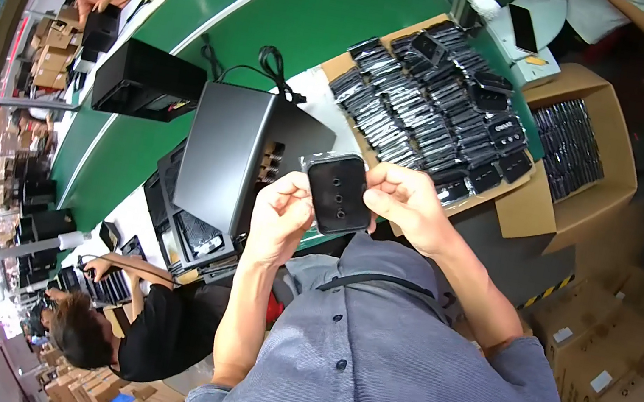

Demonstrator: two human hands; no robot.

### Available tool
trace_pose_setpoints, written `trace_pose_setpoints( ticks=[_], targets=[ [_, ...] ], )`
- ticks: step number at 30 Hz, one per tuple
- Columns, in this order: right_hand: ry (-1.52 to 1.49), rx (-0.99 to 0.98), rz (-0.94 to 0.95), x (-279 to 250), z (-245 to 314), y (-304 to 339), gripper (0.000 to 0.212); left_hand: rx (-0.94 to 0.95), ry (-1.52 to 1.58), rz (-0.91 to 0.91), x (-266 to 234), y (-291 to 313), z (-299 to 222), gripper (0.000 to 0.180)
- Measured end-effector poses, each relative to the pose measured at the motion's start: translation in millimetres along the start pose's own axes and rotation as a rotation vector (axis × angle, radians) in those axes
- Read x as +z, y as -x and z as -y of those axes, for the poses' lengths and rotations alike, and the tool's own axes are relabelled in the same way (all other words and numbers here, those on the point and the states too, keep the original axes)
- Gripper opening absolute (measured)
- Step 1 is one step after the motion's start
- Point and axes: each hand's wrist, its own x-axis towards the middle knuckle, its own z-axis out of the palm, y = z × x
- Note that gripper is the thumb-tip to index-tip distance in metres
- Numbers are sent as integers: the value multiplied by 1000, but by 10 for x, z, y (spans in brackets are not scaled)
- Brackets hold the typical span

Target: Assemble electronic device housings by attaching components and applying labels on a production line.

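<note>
A black rounded panel (pixel 333 194) with a row of round holes or sockets, seemingly in a clear plastic sleeve, is held up in front of my body. My left hand (pixel 278 215) pinches its left edge. On the other side, my right hand (pixel 410 206) closes its fingers on the right edge. Just beyond my left hand stands a dark grey metal case (pixel 227 150) with its open side facing me. Ahead of my right hand, a shallow carton (pixel 479 201) is packed with similar black panels, several of them lying loose on top.
At right, an open cardboard box (pixel 625 160) holds upright black pieces. Stacked cartons (pixel 600 336) rise at lower right. Beyond the case, a black unit (pixel 125 72) and cables (pixel 272 67) lie on the green conveyor (pixel 303 13). A co-worker in black (pixel 170 329) is at lower left.
</note>
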Motion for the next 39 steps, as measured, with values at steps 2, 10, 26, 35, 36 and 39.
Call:
trace_pose_setpoints(
  ticks=[2,10,26,35,36,39],
  targets=[
    [-61,8,41,25,9,55,17,-8,35,0,-28,44,21,17],
    [181,-10,-300,60,-256,36,14,-23,-55,7,152,-40,57,8],
    [908,-422,-597,-98,-517,46,18,47,-347,85,288,-128,337,8],
    [289,-4,-484,-487,-407,-41,26,92,45,-28,113,-207,341,14],
    [285,61,-511,-668,-452,-63,28,90,118,-33,130,-219,312,16],
    [1286,-115,-687,-1280,-514,-241,29,49,199,-10,121,-204,277,27]
  ],
)
